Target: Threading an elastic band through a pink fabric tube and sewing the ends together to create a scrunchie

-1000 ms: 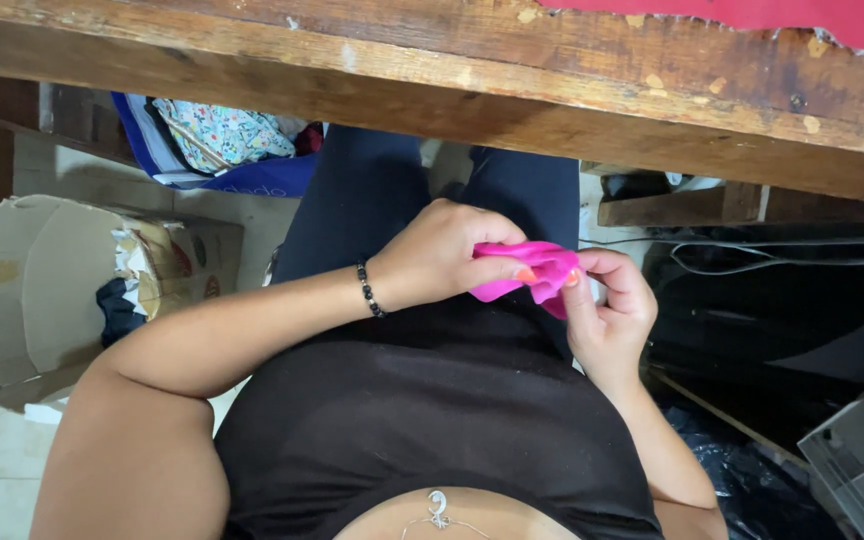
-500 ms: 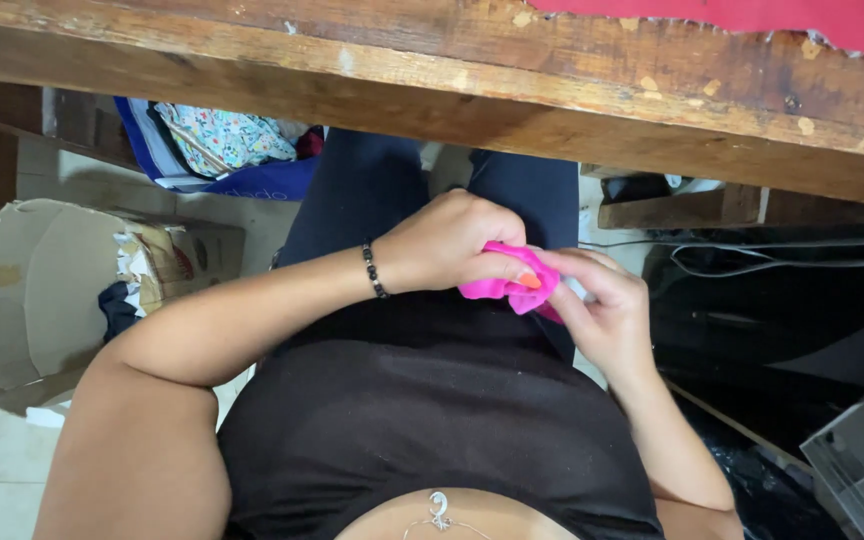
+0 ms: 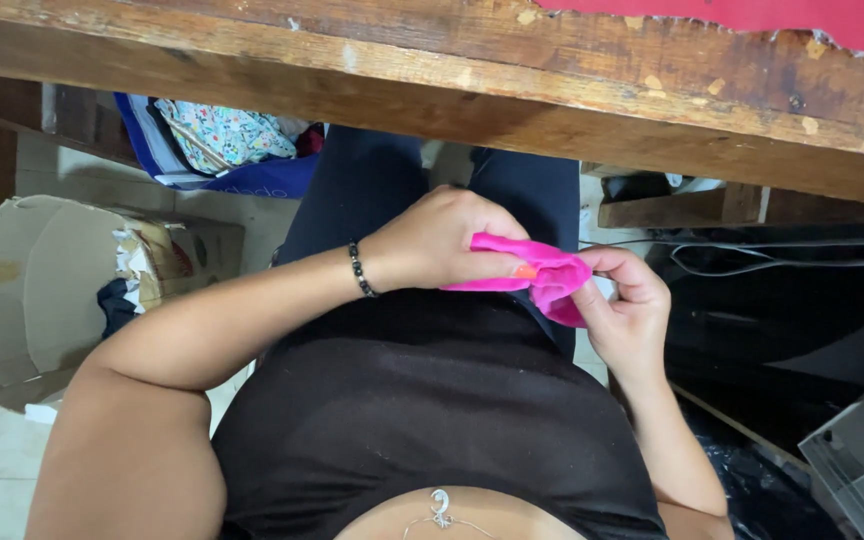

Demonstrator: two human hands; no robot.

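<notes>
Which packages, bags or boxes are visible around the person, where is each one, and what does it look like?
Cardboard box: on the floor at far left, lying on its side, brown, torn, with scraps inside.
Blue bag: under the wooden table, upper left, open, holding flowered cloth.
No screen or sign is visible.

Single head-worn camera looking steeply down, close over the lap, wooden table edge (image 3: pixel 432 90) across top; no second view.

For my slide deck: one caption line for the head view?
Seated below a wooden table edge, left hand and right hand pinch a pink cloth over the lap.
</notes>
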